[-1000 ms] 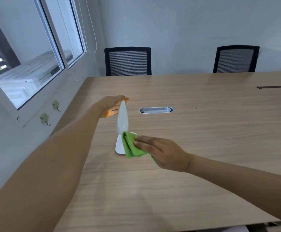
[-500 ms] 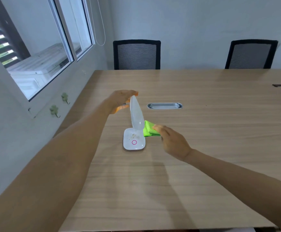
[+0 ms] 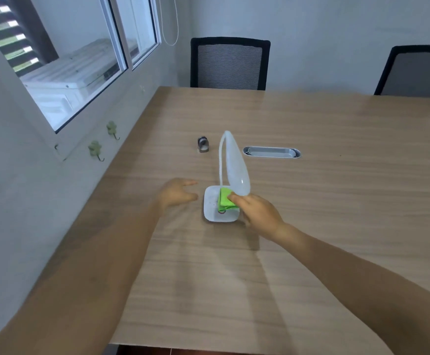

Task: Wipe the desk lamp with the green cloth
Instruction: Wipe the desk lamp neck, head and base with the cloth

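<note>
1. The desk lamp (image 3: 230, 175) stands upright on the wooden tabletop (image 3: 337, 201), its white head drooping over its square base.
2. The right hand (image 3: 256, 211) pinches the folded green cloth (image 3: 225, 199), pressing it onto the base beneath the lamp head.
3. The left hand (image 3: 178, 193) sits just left of the base, fingers loosely spread, holding nothing.
4. A small metal object (image 3: 203, 144) stands behind the lamp.
</note>
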Available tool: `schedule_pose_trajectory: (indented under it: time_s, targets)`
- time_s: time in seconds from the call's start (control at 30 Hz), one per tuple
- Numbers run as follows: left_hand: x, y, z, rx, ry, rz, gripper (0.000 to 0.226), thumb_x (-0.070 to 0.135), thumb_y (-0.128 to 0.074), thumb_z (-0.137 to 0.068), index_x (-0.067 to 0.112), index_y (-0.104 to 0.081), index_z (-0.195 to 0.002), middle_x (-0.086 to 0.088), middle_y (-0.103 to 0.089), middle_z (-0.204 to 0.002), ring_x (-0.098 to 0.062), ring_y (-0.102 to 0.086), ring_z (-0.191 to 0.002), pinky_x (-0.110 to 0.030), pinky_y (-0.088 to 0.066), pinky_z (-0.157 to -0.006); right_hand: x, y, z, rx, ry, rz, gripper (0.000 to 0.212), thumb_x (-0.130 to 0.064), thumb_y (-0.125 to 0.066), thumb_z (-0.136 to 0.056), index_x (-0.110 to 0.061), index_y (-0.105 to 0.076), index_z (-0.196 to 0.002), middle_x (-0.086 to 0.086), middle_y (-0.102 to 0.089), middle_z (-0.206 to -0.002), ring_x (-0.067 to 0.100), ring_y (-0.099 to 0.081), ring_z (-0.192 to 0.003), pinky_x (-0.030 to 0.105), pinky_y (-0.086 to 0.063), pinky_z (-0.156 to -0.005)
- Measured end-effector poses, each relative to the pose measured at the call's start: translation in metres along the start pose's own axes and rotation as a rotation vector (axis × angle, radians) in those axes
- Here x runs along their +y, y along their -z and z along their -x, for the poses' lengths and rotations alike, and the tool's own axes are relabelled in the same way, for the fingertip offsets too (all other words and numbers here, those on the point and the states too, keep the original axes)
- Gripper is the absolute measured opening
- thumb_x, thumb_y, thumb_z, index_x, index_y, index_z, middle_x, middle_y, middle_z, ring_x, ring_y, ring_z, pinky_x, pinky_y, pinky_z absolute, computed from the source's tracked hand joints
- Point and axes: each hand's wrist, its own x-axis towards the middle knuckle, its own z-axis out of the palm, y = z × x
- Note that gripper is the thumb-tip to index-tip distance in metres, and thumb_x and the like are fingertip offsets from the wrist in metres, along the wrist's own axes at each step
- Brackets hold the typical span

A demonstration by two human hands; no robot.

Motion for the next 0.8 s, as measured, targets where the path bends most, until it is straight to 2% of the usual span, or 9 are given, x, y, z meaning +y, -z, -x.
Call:
schedule_pose_trajectory:
  time_s: [0.07,0.13,0.2,0.33,0.4,0.47,0.53,0.63,0.8]
  targets:
    - [-0.017,-0.016,-0.004,-0.050,-0.003,-0.161,0.071,0.034,-0.070,-0.078,0.028,-0.042,-0.143,-0.002,-0.032,-0.156,-0.017,-0.028,-0.144,-0.026,-0.019,-0.116,-0.010,0.000,-0.008,0.043,-0.039,-0.002,0.059,-0.004,-0.081,-0.057,-0.013,-0.066,-0.113,0.004,-0.074,-0.101,0.020,-0.070,-0.088,0.022,-0.051,-0.067]
    - [-0.023,-0.029,-0.006,-0.105,-0.045,-0.274,0.081,0.045,-0.069,-0.078,0.032,-0.030,-0.148,-0.005,-0.018,-0.161,-0.021,-0.016,-0.149,-0.031,-0.010,-0.119,-0.014,-0.009,-0.015,-0.046,-0.091,-0.102,0.054,-0.003,-0.056,-0.084,-0.016,-0.046,-0.136,0.008,-0.056,-0.133,0.029,-0.057,-0.113,0.030,-0.048,-0.084]
    - [-0.026,-0.038,-0.007,-0.135,-0.082,-0.288,0.085,0.052,-0.067,-0.077,0.037,-0.024,-0.149,-0.007,-0.011,-0.162,-0.025,-0.011,-0.149,-0.033,-0.009,-0.119,-0.010,-0.023,-0.023,-0.122,-0.146,-0.158,0.054,-0.005,-0.048,-0.088,-0.019,-0.039,-0.140,0.008,-0.044,-0.145,0.031,-0.050,-0.121,0.034,-0.045,-0.092]
    - [-0.032,-0.047,-0.019,-0.161,-0.118,-0.330,0.086,0.063,-0.063,-0.073,0.047,-0.021,-0.147,-0.007,-0.006,-0.163,-0.030,-0.006,-0.149,-0.036,-0.009,-0.121,0.003,-0.045,-0.033,-0.192,-0.224,-0.224,0.050,-0.011,-0.048,-0.088,-0.022,-0.043,-0.137,0.003,-0.046,-0.142,0.026,-0.047,-0.126,0.032,-0.043,-0.099]
    - [-0.036,-0.046,-0.023,-0.187,-0.118,-0.362,0.086,0.068,-0.060,-0.072,0.049,-0.021,-0.146,-0.005,-0.005,-0.163,-0.030,-0.004,-0.149,-0.038,-0.010,-0.122,0.005,-0.049,-0.032,-0.204,-0.196,-0.151,0.048,-0.027,-0.034,-0.088,-0.027,-0.042,-0.136,0.004,-0.049,-0.140,0.027,-0.049,-0.124,0.036,-0.047,-0.097]
    - [-0.037,-0.045,-0.025,-0.186,-0.138,-0.393,0.086,0.070,-0.059,-0.071,0.050,-0.021,-0.145,-0.004,-0.007,-0.163,-0.030,-0.005,-0.149,-0.039,-0.010,-0.122,0.007,-0.056,-0.029,-0.159,-0.158,-0.137,0.064,-0.035,-0.015,-0.077,-0.027,-0.045,-0.132,0.010,-0.055,-0.135,0.033,-0.053,-0.120,0.044,-0.053,-0.092]
    - [-0.037,-0.046,-0.027,-0.183,-0.159,-0.406,0.085,0.070,-0.058,-0.072,0.049,-0.020,-0.146,-0.003,-0.009,-0.163,-0.030,-0.005,-0.148,-0.039,-0.010,-0.122,0.005,-0.063,-0.023,-0.133,-0.122,-0.132,0.069,-0.028,-0.015,-0.072,-0.018,-0.054,-0.127,0.015,-0.060,-0.130,0.038,-0.057,-0.116,0.049,-0.053,-0.090]
    - [-0.040,-0.048,-0.029,-0.187,-0.173,-0.420,0.086,0.071,-0.056,-0.073,0.047,-0.018,-0.147,-0.004,-0.011,-0.163,-0.029,-0.004,-0.149,-0.038,-0.007,-0.122,-0.001,-0.060,-0.005,-0.134,-0.025,-0.167,0.058,-0.014,-0.025,-0.073,-0.006,-0.064,-0.116,0.018,-0.066,-0.121,0.037,-0.063,-0.110,0.049,-0.054,-0.091]
    - [-0.043,-0.050,-0.028,-0.170,-0.175,-0.385,0.083,0.069,-0.057,-0.073,0.050,-0.020,-0.145,-0.009,-0.012,-0.162,-0.028,-0.004,-0.149,-0.035,-0.005,-0.122,-0.008,-0.041,0.016,-0.080,0.093,-0.156,0.053,-0.010,-0.032,-0.072,-0.007,-0.066,-0.111,0.013,-0.069,-0.116,0.030,-0.066,-0.107,0.036,-0.055,-0.088]
